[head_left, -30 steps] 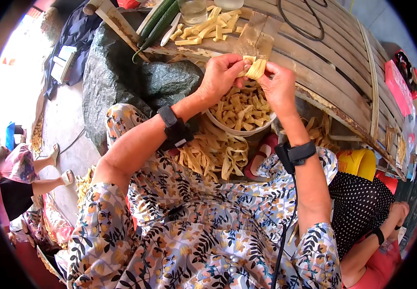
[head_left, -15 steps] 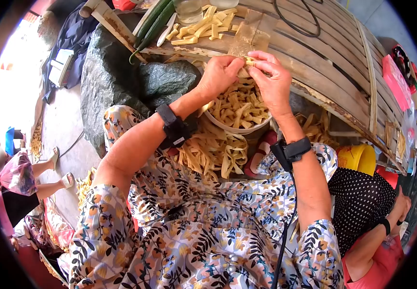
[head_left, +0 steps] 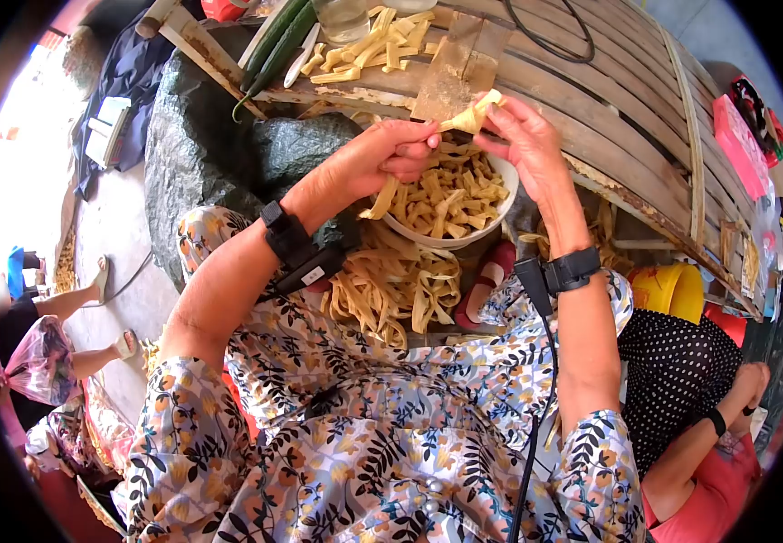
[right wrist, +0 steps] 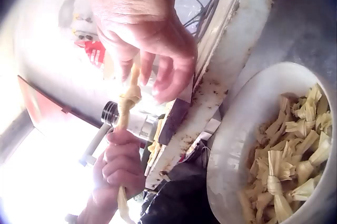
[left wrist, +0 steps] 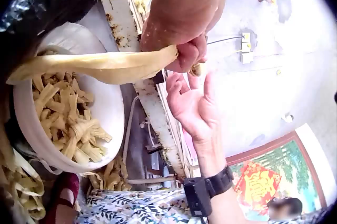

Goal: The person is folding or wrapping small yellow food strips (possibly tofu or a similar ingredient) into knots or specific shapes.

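Note:
Between my two hands stretches a pale yellow flat strip with a knot (right wrist: 129, 100) in it. My left hand (head_left: 390, 152) grips one side of it, fingers curled into a fist. From that fist a long loose tail (left wrist: 105, 67) hangs out over the white tub (left wrist: 118, 111). At the strip's other end, my right hand (head_left: 534, 143) pinches the short tip between thumb and fingers, the remaining fingers loosely bent. Below both hands, the tub holds many knotted strips (head_left: 450, 199) of the same kind.
A slatted wooden bench (head_left: 609, 118) with a rusty edge stands in front. On it lie cut pieces (head_left: 382, 41), green cucumbers (head_left: 278, 50) and a glass jar (head_left: 342, 18). Unknotted strips (head_left: 391, 281) are heaped below the tub. Another person's arm (head_left: 708, 434) is at right.
My hands were close together over the folded strip; now they have drawn apart, left hand toward the left, and the strip is pulled into a knot between them.

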The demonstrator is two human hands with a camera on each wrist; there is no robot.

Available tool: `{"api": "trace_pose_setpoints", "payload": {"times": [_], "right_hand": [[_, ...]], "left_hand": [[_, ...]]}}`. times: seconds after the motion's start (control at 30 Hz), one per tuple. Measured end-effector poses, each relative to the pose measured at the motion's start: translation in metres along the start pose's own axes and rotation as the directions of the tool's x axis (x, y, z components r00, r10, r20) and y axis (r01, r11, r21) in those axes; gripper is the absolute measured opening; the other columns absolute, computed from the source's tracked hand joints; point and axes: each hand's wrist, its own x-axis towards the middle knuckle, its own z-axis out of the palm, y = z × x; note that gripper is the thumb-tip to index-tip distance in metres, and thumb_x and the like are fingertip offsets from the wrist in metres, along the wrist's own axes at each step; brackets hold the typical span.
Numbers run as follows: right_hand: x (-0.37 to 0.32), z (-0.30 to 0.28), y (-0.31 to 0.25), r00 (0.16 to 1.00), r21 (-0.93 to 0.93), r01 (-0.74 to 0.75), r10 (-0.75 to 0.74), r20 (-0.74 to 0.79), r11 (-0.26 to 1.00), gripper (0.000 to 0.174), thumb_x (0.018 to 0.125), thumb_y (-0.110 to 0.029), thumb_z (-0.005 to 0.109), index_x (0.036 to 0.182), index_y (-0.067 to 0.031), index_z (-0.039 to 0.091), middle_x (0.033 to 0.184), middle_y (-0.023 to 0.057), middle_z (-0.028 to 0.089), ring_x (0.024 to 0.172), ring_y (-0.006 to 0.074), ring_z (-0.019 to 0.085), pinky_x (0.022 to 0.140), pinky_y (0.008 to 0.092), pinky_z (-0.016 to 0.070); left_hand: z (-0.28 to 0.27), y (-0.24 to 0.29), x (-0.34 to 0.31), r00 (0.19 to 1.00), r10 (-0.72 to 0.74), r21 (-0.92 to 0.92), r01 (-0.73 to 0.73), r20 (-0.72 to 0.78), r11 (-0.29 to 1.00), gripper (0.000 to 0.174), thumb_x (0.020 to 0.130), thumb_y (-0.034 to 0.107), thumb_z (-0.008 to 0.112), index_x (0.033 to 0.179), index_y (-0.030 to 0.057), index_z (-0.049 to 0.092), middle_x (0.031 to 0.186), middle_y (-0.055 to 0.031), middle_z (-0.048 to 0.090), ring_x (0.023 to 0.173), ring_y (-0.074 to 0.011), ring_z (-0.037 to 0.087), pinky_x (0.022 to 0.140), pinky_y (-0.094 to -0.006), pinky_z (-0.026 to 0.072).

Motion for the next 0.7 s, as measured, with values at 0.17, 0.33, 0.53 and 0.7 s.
{"api": "trace_pose_setpoints", "payload": {"times": [0.17, 0.33, 0.53, 0.7], "right_hand": [[-0.009, 0.019, 0.003, 0.982, -0.071, -0.089, 0.099, 0.160, 0.994, 0.023, 0.078, -0.015, 0.065, 0.097, -0.0031, 0.059, 0.071, 0.0002, 0.055, 0.056, 0.0033, 0.048, 0.049, 0.0159, 0.0423], [-0.005, 0.017, 0.004, 0.998, 0.105, -0.038, 0.032, 0.060, 0.994, 0.011, 0.077, -0.009, 0.063, 0.086, -0.0027, 0.059, 0.064, -0.0015, 0.050, 0.048, 0.0015, 0.036, 0.041, 0.0152, 0.0264], [0.005, 0.008, 0.002, 0.998, 0.116, -0.041, 0.047, -0.050, 0.992, 0.011, 0.078, -0.011, 0.064, 0.079, -0.0015, 0.058, 0.062, -0.0004, 0.050, 0.047, 0.0022, 0.038, 0.040, 0.0158, 0.0281], [0.037, 0.003, -0.008, 0.977, 0.127, 0.113, -0.086, -0.197, 0.985, 0.015, 0.079, -0.014, 0.064, 0.075, -0.0012, 0.056, 0.064, 0.0027, 0.053, 0.049, 0.0042, 0.041, 0.042, 0.0171, 0.0324]], "left_hand": [[-0.002, 0.000, 0.001, 0.996, -0.082, -0.051, 0.084, 0.048, 0.995, 0.023, 0.092, 0.028, 0.042, 0.077, 0.0109, 0.047, 0.050, 0.0125, 0.023, 0.038, -0.0010, 0.018, 0.040, -0.0174, 0.0183], [-0.011, 0.008, 0.001, 0.998, -0.060, 0.030, 0.060, 0.021, 0.998, 0.022, 0.092, 0.027, 0.044, 0.077, 0.0105, 0.047, 0.050, 0.0128, 0.022, 0.038, -0.0009, 0.017, 0.041, -0.0175, 0.0181], [-0.009, 0.020, 0.004, 0.995, 0.074, 0.410, -0.040, -0.067, 0.911, 0.022, 0.090, 0.023, 0.047, 0.083, 0.0030, 0.055, 0.056, 0.0075, 0.039, 0.045, -0.0021, 0.033, 0.045, -0.0162, 0.0276], [-0.021, 0.053, 0.028, 0.909, 0.398, 0.787, -0.156, -0.122, 0.597, 0.022, 0.088, 0.020, 0.051, 0.086, 0.0005, 0.060, 0.062, 0.0044, 0.047, 0.053, -0.0036, 0.041, 0.048, -0.0174, 0.0339]]}}
